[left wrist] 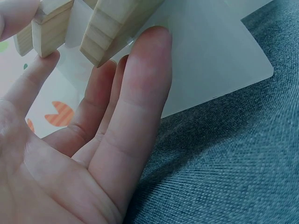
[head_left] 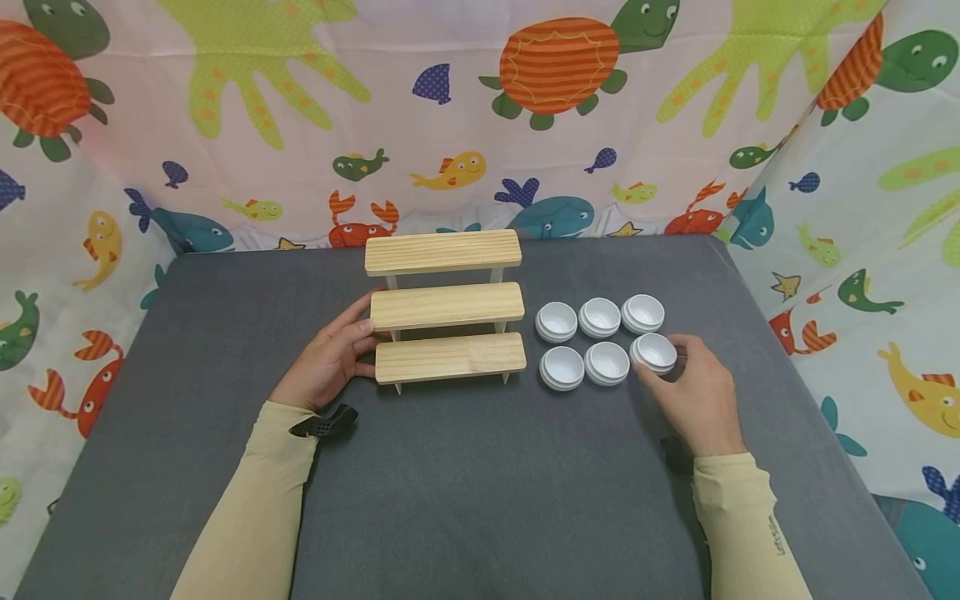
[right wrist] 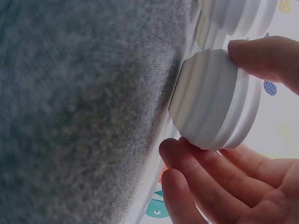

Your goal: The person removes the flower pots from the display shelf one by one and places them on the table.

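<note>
A three-tier stand with pale wooden shelves (head_left: 447,306) and whitish translucent side supports (left wrist: 210,70) is on the grey table. At its left side, my left hand (head_left: 327,360) pinches the end of the middle shelf, thumb on top and a finger beneath. Its other fingers (left wrist: 147,79) are beside the lower shelf and support. Right of the stand, small white bowls in nested stacks form two rows. My right hand (head_left: 701,396) holds the front-right bowl stack (head_left: 655,352) between thumb and fingers. In the right wrist view, this ridged stack (right wrist: 210,100) is close to the cloth.
The other bowl stacks include one at the back right (head_left: 642,313) and one at the front left (head_left: 562,367). Grey cloth (head_left: 480,483) covers the table. A curtain with sea animals (head_left: 450,125) hangs behind and along both sides.
</note>
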